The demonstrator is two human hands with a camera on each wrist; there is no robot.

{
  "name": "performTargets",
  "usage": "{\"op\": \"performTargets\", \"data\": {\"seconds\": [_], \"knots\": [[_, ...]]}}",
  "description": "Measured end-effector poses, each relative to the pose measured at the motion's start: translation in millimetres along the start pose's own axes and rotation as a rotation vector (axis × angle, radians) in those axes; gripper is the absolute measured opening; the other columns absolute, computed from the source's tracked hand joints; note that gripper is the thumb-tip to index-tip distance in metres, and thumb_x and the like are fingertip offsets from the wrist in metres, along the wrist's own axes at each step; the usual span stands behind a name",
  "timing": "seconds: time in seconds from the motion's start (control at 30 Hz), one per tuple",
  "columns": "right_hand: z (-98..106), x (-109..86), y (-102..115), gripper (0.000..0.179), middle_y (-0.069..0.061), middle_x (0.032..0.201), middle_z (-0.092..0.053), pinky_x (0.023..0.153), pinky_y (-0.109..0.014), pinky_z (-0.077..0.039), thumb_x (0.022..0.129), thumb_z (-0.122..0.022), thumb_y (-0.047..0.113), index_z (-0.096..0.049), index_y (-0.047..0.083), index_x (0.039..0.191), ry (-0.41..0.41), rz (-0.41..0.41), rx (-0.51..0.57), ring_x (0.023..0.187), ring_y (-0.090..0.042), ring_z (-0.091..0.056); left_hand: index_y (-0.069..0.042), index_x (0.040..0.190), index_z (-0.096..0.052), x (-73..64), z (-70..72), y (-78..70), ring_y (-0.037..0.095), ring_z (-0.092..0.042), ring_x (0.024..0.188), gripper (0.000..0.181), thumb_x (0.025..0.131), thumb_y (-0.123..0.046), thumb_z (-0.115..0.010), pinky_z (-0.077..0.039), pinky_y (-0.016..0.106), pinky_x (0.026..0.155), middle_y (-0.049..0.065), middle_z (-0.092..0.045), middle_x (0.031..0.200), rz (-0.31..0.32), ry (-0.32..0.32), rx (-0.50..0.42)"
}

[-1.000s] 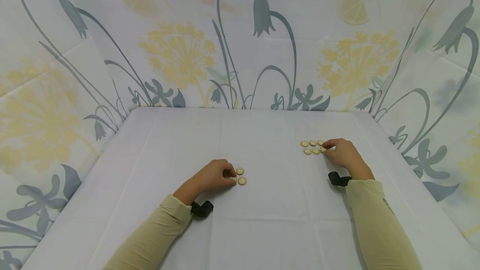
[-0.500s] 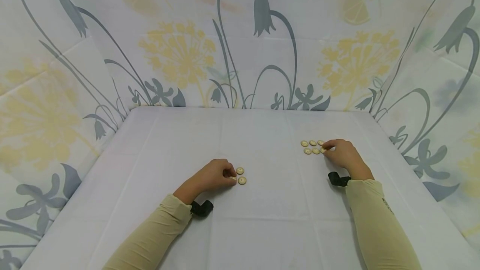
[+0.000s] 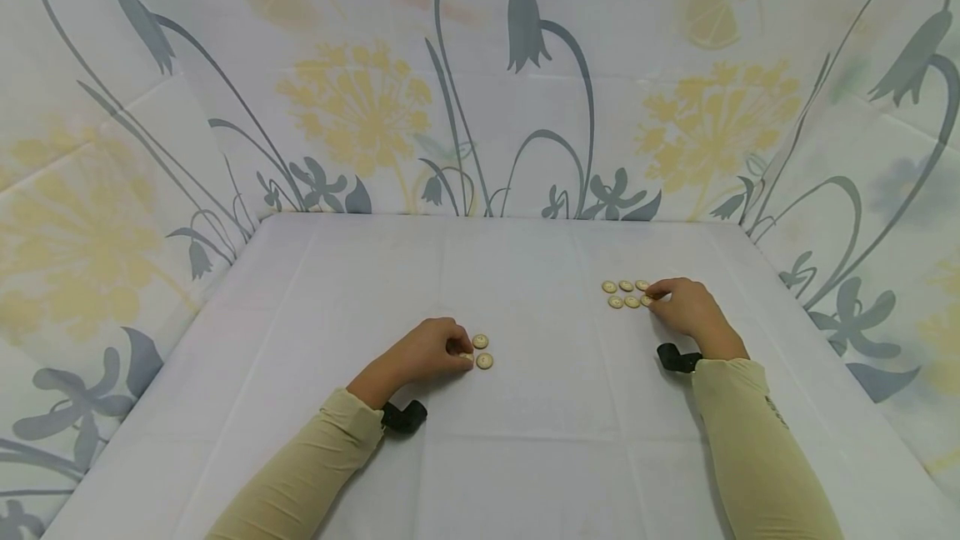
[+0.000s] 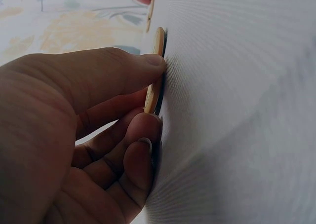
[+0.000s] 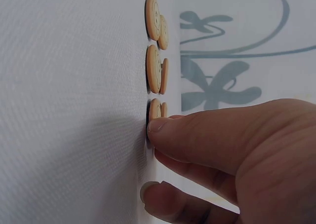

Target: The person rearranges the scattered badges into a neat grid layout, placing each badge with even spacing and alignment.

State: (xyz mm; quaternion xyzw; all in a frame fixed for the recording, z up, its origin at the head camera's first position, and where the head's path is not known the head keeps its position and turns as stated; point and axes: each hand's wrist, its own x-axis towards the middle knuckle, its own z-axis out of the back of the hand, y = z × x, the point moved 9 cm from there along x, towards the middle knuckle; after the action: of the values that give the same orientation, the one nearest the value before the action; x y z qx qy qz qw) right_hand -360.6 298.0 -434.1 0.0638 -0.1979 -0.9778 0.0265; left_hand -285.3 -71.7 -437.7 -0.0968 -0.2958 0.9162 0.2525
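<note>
My left hand (image 3: 429, 348) pinches a round wooden button (image 4: 152, 99) at its edge between thumb and fingers, low against the white cloth. Just right of it in the head view lie a front button (image 3: 484, 362) and a back button (image 3: 480, 342). Farther right, my right hand (image 3: 686, 307) grips another wooden button (image 5: 154, 107) with the thumb on its near edge. This one ends the front row, with a middle button (image 5: 154, 68) and a left button (image 5: 153, 18) beside it. A back row of buttons (image 3: 626, 286) lies behind, its right end close to my fingers.
White cloth (image 3: 525, 473) covers the table and shows fold creases. Flower-patterned fabric (image 3: 480, 107) rises along the back and both sides. A black wrist mount (image 3: 405, 417) is strapped on the left arm and another mount (image 3: 678, 358) on the right.
</note>
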Motion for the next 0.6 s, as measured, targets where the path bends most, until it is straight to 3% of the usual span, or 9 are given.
{"op": "performTargets", "data": {"seconds": [0.6], "knots": [[7, -3.6, 12, 0.038, -0.024, 0.128, -0.059, 0.100, -0.060, -0.037, 0.094, -0.057, 0.022, -0.061, 0.003, 0.127, -0.011, 0.026, -0.002, 0.124, -0.048, -0.045, -0.014, 0.090, -0.072, -0.9, -0.4, 0.0, 0.007, -0.053, 0.076, 0.009, 0.083, -0.020, -0.075, -0.046, 0.022, 0.071, -0.005, -0.059, 0.082, 0.009, -0.003, -0.007]]}}
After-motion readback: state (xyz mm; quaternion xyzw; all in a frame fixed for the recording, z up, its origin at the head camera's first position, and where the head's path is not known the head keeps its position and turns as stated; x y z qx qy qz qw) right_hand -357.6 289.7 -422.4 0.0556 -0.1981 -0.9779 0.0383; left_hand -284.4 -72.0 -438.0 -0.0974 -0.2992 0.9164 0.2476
